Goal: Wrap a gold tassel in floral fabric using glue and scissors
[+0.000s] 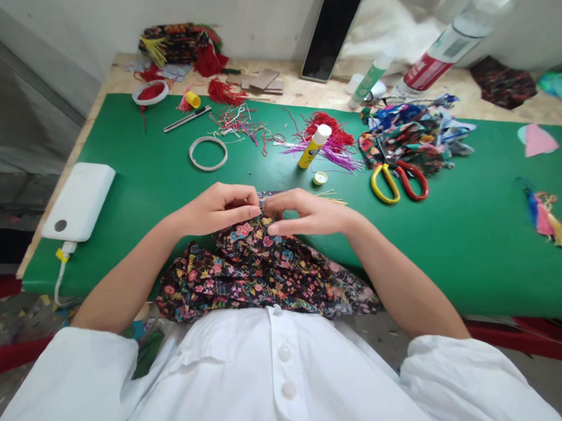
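A black floral fabric (266, 269) hangs over the front edge of the green mat (166, 218) and lies bunched against my shirt. My left hand (223, 208) has its fingers curled onto the fabric's upper end, thumb along the top. Facing it, my right hand (305, 210) pinches the same end, its thumb and fingers bent toward each other. The fingertips of both hands nearly meet there. Just beyond stand a yellow glue stick (314, 146) and its small round cap (320, 178).
Scissors (398, 182) with yellow and red handles lie right of the glue, by a heap of fabric scraps (415, 134). A power bank (78, 202), tape ring (208, 153) and cutter knife (187, 119) are leftward. Tassels (548, 217) lie right. A bottle (443, 51) leans behind.
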Demonstrator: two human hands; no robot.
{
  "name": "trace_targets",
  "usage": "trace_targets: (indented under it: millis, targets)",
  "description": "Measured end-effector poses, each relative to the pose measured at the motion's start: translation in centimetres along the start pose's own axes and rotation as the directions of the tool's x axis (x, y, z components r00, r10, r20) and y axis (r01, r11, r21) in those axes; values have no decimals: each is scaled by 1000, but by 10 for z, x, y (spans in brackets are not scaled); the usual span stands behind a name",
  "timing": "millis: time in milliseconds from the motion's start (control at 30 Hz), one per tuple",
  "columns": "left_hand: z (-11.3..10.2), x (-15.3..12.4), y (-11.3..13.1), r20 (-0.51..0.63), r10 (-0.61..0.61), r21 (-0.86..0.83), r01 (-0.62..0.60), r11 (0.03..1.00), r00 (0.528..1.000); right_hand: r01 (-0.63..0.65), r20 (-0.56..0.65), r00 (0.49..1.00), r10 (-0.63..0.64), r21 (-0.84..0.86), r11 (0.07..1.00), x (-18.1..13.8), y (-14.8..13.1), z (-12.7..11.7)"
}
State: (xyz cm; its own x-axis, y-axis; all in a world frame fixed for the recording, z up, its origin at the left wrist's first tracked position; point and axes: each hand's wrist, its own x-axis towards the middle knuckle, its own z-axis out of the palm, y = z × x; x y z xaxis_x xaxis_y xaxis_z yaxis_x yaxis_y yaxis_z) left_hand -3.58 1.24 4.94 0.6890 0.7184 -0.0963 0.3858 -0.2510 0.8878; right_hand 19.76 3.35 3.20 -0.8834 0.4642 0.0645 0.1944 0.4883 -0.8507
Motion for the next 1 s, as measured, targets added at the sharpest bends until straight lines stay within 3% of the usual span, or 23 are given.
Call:
trace_targets:
  millis: [100, 267, 400, 533, 733, 1000]
  targets:
    - [0, 0, -2, -5, -23, -34, 23, 999, 1000, -61, 108, 993, 49, 106, 992, 0, 0, 2]
    - [-6, 0, -2, 75, -58, 125, 48, 991, 996, -258, -25, 960, 280, 321, 912, -14, 0, -6]
    - [0, 4, -4, 3, -104, 217, 101, 971, 995, -389, -55, 887, 458, 444, 807, -31, 7, -1]
    - [12, 5, -6, -88, -169, 146, 180, 973, 982, -530, 12, 772, 635, 562, 634, -52, 10, 9]
    - [19, 1, -4, -44, -46, -72, 43, 996, 998, -589, 149, 762, 631, 565, 578, -81, 2, 9]
    - [22, 2, -5, 20, -218, -189, 218, 958, 976, -562, 30, 701, 712, 637, 527, -88, 1, 7]
